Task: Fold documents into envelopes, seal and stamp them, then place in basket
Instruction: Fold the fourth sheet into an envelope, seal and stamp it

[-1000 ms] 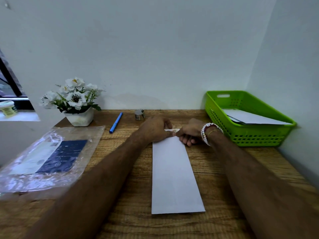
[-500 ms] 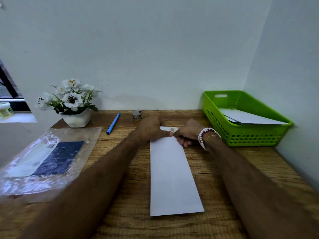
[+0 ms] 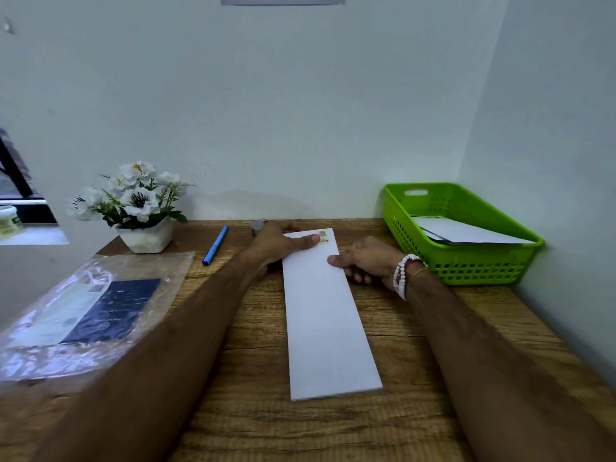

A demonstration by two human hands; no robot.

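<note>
A long white envelope lies lengthwise on the wooden desk, with a small stamp on its far right corner. My left hand holds the far end: the thumb lies across the top just left of the stamp, and the fingers are hidden under the paper. My right hand has its thumb tip on the envelope's right edge, below the stamp, with the fingers curled beside and beneath that edge. The green basket stands at the right with white envelopes inside.
A blue pen and a small metal cylinder lie behind my left hand. A white flower pot stands at the back left. A clear plastic bag with papers covers the desk's left side. Walls close off the back and right.
My right hand has left the stamp corner and slid back along the envelope's right edge, uncovering the stamp. My left thumb now lies flat beside the stamp.
</note>
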